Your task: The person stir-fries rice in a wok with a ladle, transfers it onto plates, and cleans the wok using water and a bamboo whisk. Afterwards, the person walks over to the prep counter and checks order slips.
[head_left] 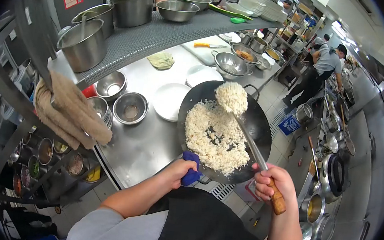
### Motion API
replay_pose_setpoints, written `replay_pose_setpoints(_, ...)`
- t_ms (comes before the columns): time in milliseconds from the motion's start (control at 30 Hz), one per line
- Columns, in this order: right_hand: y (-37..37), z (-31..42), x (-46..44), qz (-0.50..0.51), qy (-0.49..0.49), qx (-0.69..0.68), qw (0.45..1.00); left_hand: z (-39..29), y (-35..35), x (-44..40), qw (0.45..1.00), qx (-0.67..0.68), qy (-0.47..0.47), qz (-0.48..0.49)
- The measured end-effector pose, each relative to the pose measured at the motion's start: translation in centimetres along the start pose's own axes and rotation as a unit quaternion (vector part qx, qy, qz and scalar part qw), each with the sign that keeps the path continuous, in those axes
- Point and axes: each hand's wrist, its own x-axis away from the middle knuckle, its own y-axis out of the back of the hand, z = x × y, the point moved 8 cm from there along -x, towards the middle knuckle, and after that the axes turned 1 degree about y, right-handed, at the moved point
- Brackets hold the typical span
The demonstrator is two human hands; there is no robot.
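Note:
A dark wok (261, 126) is in front of me, tilted, with cooked rice (198, 137) spread over its inside. My left hand (178, 171) is closed on a blue cloth (190, 179) at the wok's near edge; whatever part of the wok lies under the cloth is hidden. In my right hand (275, 181) is a ladle (251, 142), gripped where its metal shaft meets the wooden handle. The ladle's bowl is covered by a heaped mound of rice (231, 97), above the far side of the wok. Just left of the wok, a white plate (169, 101) lies on the counter.
Steel bowls (130, 108) stand on the metal counter (135, 154). A knife (208, 45), colander (231, 64) and leafy bundle (160, 60) lie farther back. Pots (82, 44) line the raised shelf. A towel (70, 108) hangs at left. A co-worker (324, 63) stands at the right.

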Motion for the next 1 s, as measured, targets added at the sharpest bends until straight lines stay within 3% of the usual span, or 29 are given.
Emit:
replay_pose_setpoints(267,-4.7,6.7,-9.6,0.030,0.013,0.065,0.997,-1.0,-1.6,-3.1,0.998,-0.028,0.048,0.018)
replay_pose_setpoints(367,-4.5,8.4,-14.8,-0.044,0.080,0.262,0.961,-0.2,-2.9,-2.7,0.996,-0.002,0.080,0.045)
replay_pose_setpoints(500,-3.1,8.1,-22.5,-0.116,0.144,0.568,0.802,2.4,-2.2,-5.2,0.992,-0.010,0.107,0.062)
replay_pose_setpoints(567,-2.3,7.6,-25.6,-0.159,0.156,0.738,0.637,2.5,-2.7,-4.8,0.992,-0.006,0.111,0.054)
replay_pose_setpoints(633,-2.4,6.8,-26.1,-0.184,0.139,0.803,0.549,2.9,-3.0,-4.5,0.991,0.003,0.121,0.057)
replay_pose_setpoints(867,-2.6,7.5,-24.6,-0.238,0.153,0.808,0.517,2.7,-2.4,-4.4,0.991,-0.028,0.126,0.044)
replay_pose_setpoints(967,-2.3,8.9,-22.9,-0.232,0.163,0.794,0.538,2.6,-2.0,-4.9,0.991,-0.034,0.121,0.037)
replay_pose_setpoints(1000,-1.6,9.4,-21.9,-0.212,0.211,0.758,0.579,2.3,-1.9,-5.2,0.994,-0.021,0.105,0.034)
